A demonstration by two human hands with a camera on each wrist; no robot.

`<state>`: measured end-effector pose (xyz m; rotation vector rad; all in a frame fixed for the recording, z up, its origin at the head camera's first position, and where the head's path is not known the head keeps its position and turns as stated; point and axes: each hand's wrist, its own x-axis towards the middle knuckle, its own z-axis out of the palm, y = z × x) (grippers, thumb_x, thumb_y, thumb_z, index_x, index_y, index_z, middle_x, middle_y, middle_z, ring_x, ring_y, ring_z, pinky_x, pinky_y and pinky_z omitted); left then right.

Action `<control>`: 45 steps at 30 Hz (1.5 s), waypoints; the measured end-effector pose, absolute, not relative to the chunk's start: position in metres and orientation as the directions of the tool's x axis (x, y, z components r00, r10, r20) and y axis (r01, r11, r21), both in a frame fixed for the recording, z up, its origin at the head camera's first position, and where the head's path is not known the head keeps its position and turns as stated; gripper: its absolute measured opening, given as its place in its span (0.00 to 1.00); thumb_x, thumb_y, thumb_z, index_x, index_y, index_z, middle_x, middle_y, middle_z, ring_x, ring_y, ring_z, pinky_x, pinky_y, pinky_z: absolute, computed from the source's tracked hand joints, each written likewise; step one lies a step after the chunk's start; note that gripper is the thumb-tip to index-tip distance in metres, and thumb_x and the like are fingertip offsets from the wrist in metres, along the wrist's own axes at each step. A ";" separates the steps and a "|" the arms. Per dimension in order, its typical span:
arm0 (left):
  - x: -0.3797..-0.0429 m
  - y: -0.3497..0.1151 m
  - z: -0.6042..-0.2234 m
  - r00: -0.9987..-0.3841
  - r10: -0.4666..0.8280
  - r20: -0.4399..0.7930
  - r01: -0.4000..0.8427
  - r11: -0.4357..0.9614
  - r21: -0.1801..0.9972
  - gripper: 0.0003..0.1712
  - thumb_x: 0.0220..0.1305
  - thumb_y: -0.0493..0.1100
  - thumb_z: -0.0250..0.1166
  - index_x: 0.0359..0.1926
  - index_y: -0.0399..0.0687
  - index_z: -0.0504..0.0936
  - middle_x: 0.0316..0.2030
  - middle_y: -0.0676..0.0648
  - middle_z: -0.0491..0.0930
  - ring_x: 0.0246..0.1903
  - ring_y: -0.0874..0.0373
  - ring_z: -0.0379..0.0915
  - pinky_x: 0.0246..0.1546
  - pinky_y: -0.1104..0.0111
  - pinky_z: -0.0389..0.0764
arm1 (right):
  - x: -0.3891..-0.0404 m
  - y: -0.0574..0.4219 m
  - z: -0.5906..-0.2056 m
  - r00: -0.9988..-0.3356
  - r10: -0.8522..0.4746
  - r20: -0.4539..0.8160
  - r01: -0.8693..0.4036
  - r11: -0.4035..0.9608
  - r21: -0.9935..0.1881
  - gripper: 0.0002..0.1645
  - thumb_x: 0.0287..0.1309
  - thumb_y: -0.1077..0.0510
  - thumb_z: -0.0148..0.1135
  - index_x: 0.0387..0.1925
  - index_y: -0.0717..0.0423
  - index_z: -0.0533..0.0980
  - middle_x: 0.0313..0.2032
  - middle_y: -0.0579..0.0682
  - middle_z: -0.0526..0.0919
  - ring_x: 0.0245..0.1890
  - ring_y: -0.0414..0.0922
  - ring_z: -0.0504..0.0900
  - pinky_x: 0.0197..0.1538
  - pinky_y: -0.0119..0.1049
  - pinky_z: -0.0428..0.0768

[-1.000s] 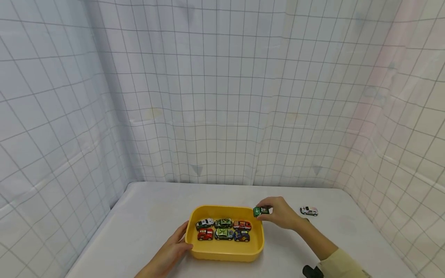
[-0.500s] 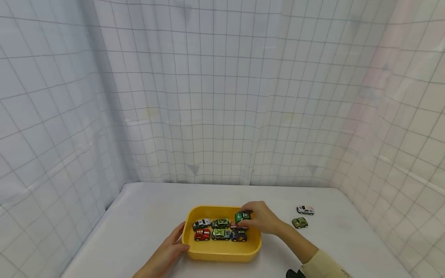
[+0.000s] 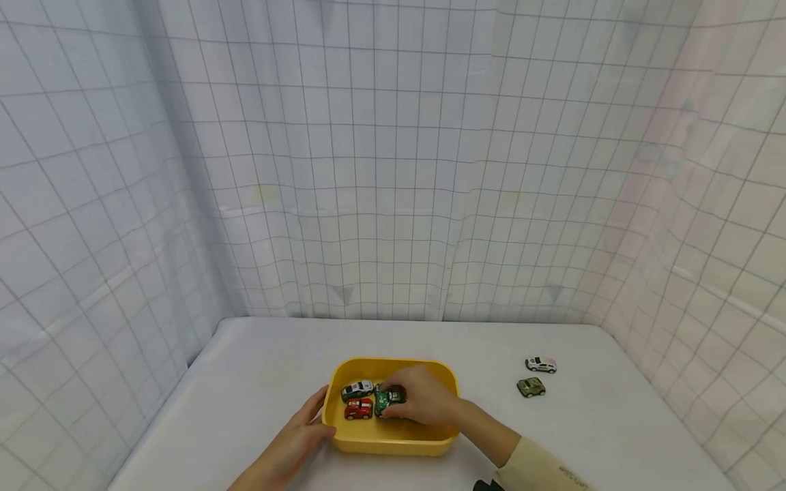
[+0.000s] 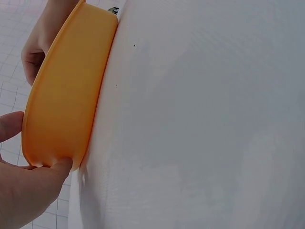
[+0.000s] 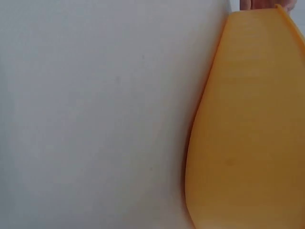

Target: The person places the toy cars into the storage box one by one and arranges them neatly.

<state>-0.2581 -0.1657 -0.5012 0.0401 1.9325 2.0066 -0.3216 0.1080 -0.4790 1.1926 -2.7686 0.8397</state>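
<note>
A yellow tray [image 3: 393,447] stands on the table. My left hand [image 3: 297,433] holds its left wall; in the left wrist view the thumb [image 4: 62,164] presses on the tray's outer side. My right hand [image 3: 424,395] is inside the tray and grips a green toy car [image 3: 387,401] between thumb and fingers. Left of it in the tray sit a white-and-dark toy car [image 3: 357,389] and a red toy car [image 3: 359,409]. The cars under and behind my right hand are hidden. In the right wrist view, only the tray's outside [image 5: 248,114] and part of my left hand show.
On the white table [image 3: 264,368], right of the tray, lie a white toy car [image 3: 541,364] and a camouflage-green toy car [image 3: 531,387]. Gridded white curtains [image 3: 393,204] enclose the table at the back and both sides.
My right hand has carried the green car from the tray's right rim leftward and down into the middle of the tray. The left hand keeps its hold on the tray.
</note>
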 end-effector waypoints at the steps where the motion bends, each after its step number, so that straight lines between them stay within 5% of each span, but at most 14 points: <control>1: -0.258 -0.166 -0.502 -0.938 0.268 -0.220 -0.229 -0.003 0.973 0.52 0.65 0.30 0.60 0.83 0.40 0.42 0.80 0.29 0.32 0.76 0.27 0.35 0.73 0.41 0.51 | -0.321 0.103 -0.480 -0.704 -0.677 0.214 -0.682 0.561 -0.468 0.20 0.58 0.46 0.77 0.48 0.51 0.86 0.44 0.35 0.86 0.42 0.29 0.79 0.49 0.26 0.80; 14: -0.257 -0.168 -0.501 -0.930 0.303 -0.210 -0.227 -0.021 0.974 0.50 0.67 0.30 0.59 0.82 0.40 0.41 0.79 0.29 0.31 0.77 0.30 0.36 0.73 0.41 0.50 | -0.315 0.070 -0.488 -0.681 -0.694 0.234 -0.714 0.557 -0.424 0.17 0.57 0.50 0.79 0.46 0.52 0.88 0.42 0.36 0.88 0.42 0.27 0.80 0.49 0.22 0.79; 23: -0.257 -0.168 -0.502 -0.926 0.321 -0.197 -0.217 -0.028 0.976 0.50 0.68 0.30 0.58 0.82 0.38 0.39 0.80 0.29 0.31 0.76 0.30 0.38 0.74 0.42 0.50 | -0.313 0.057 -0.493 -0.724 -0.661 0.198 -0.666 0.594 -0.452 0.20 0.53 0.45 0.80 0.45 0.48 0.89 0.42 0.33 0.87 0.45 0.28 0.81 0.50 0.29 0.81; 45: -0.256 -0.167 -0.500 -0.929 0.319 -0.190 -0.211 -0.034 0.977 0.50 0.67 0.30 0.59 0.82 0.38 0.40 0.80 0.29 0.32 0.77 0.30 0.37 0.74 0.41 0.51 | -0.313 0.039 -0.498 -0.655 -0.731 0.192 -0.744 0.580 -0.332 0.18 0.51 0.47 0.82 0.43 0.47 0.90 0.39 0.30 0.87 0.42 0.26 0.79 0.51 0.25 0.77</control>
